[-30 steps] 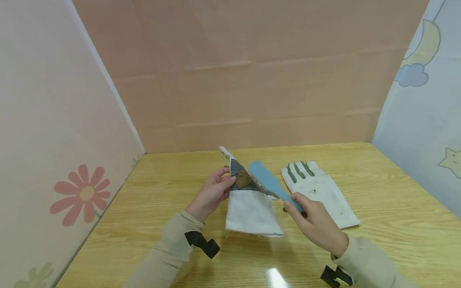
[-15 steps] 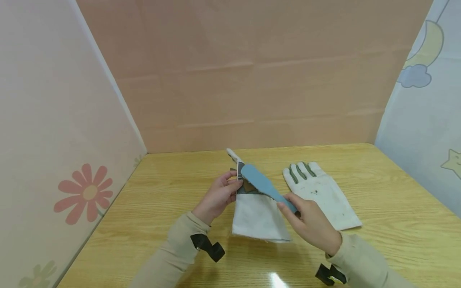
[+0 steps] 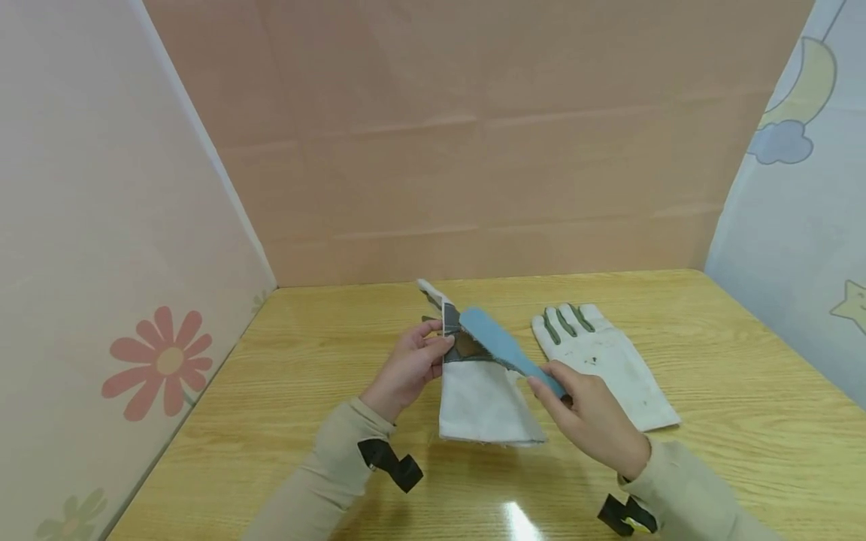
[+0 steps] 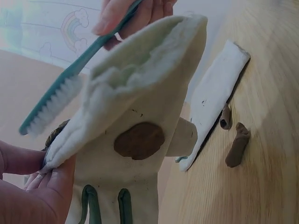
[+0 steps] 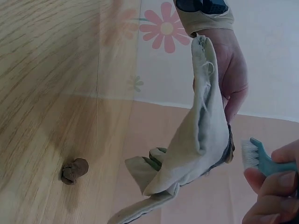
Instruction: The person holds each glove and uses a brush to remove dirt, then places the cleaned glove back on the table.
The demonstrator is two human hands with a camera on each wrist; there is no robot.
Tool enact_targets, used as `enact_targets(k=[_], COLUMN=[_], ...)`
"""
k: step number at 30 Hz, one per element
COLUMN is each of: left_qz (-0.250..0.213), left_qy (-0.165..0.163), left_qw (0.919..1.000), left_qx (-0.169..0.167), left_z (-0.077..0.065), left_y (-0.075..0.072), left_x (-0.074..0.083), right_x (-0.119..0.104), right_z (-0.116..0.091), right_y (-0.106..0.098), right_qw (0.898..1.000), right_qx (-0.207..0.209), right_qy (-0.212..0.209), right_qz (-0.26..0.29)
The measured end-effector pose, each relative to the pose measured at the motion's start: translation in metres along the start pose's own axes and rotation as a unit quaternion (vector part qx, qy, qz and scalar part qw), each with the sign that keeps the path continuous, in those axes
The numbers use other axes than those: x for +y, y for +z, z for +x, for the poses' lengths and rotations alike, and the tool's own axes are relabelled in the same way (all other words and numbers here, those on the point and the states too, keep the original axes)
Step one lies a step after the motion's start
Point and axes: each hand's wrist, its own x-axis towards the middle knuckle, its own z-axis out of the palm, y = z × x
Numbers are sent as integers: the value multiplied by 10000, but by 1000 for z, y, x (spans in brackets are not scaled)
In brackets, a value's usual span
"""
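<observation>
Blue brush (image 3: 497, 342), gripped in my right hand (image 3: 598, 421), has edged rightward over the white glove (image 3: 483, 402); my left hand (image 3: 409, 368) pinches the glove above the table (image 3: 304, 361). Only the left wrist view shows me the brown lump (image 4: 140, 141) on its far face.

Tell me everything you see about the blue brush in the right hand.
The brush is blue, rounded at one end and narrowing into a handle, apparently plastic, with dense white bristles. The right hand grips its handle, hiding its far end. It slants in midair, rounded end pointing forward and leftward, bristles turned toward the glove in the left hand. The right wrist view shows a gap between bristles and glove.
</observation>
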Motion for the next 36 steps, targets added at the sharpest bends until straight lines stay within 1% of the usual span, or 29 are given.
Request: enact_targets(k=[5,8,11,15,17,19,22,24,27,31,34,36], left_qz=[4,-10,-31,-124,-205,-276,-363,-384,-395,-390,-420,-438], left_qy=[24,65,39,-33,-56,-42,-88,-114,-100,-52,-97,-117], left_qw=[9999,10000,10000,9999,9997,9996,9987,9977,9967,9973,9978,9979], left_qx=[-126,-67,29,97,73,-49,-358,-556,-706,-626,-497,-471], left_z=[0,0,0,0,0,0,0,0,0,-1,-1,-1], left_y=[2,0,-3,-5,-6,-5,-5,-4,-5,-8,-9,-10], left_x=[0,0,2,3,2,1,0,-1,-2,-1,0,1], right_x=[-4,-3,-1,2,2,1,-1,-2,-1,1,3,4], right_z=[3,2,0,-2,-2,-1,2,3,3,1,-1,-2], right_y=[3,2,0,-3,-3,-3,-1,1,3,1,-2,-3], right_qw=[9999,9999,9997,9998,9999,10000,10000,10000,9998,9995,9994,9994], right_qx=[-85,-94,-82,-23,28,56,-1,-54,-103,-100,-115,-135], right_qy=[-50,11,42,23,-9,-35,-36,-60,-88,-66,-11,29], right_qz=[-28,-118,-226,-214,-139,-41,33,-1,-130,-284,-328,-303])
